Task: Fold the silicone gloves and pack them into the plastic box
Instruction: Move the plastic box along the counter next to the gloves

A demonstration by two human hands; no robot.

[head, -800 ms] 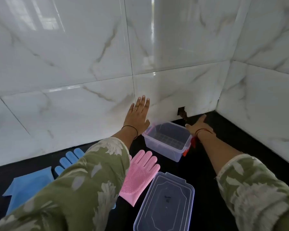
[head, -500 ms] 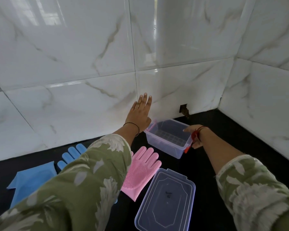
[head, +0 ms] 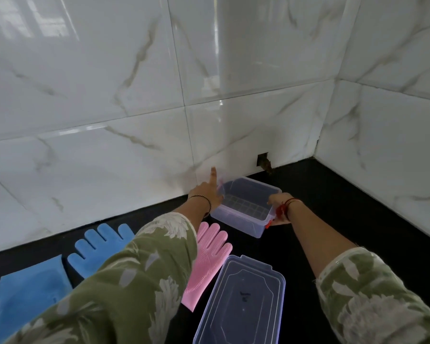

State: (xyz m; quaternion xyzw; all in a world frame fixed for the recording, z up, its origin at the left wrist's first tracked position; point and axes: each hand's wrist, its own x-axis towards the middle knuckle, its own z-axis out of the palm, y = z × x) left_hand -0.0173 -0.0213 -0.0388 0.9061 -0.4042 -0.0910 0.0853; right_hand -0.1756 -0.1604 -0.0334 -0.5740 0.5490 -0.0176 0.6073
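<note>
On my feed the clear plastic box [head: 236,225] sits open on the black counter [head: 358,219], just right of centre frame and close to the marble-tiled wall [head: 134,95], with its ribbed floor showing. The right hand [head: 277,211] has its grip clamped on the box's right end, fingers curled round the wall just above the red latch [head: 267,223]. The left hand [head: 204,194] is against the box's left end, index finger straight up and the other fingers bent near the rim. I cannot tell whether that grip is clamped on the box or only touching it.

The pink silicone glove [head: 210,256] lies flat with its fingers spread, below the box and partly under the left sleeve [head: 134,281]. The blue silicone glove [head: 99,244] lies flat at lower left, with a second blue piece [head: 27,294] beside it in the corner. The lid [head: 241,306] rests on the counter at bottom centre, just beside the pink silicone glove.
</note>
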